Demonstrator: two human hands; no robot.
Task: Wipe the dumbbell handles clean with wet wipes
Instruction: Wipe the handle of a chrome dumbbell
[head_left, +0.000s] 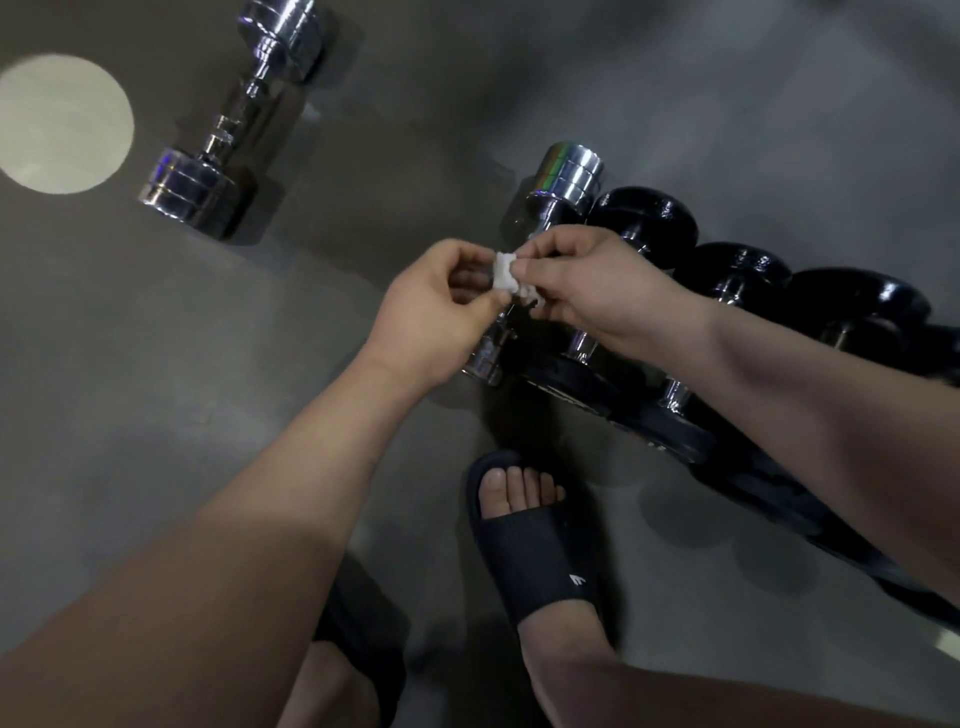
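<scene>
Left hand (436, 301) and right hand (597, 283) pinch your wet wipe (505, 278) over the nearer chrome dumbbell (569, 179); you're likely readying it, so wrap the handle next.

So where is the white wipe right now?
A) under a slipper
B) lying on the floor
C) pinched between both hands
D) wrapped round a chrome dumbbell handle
C: the wipe is pinched between the fingers of the left hand and the right hand.
</scene>
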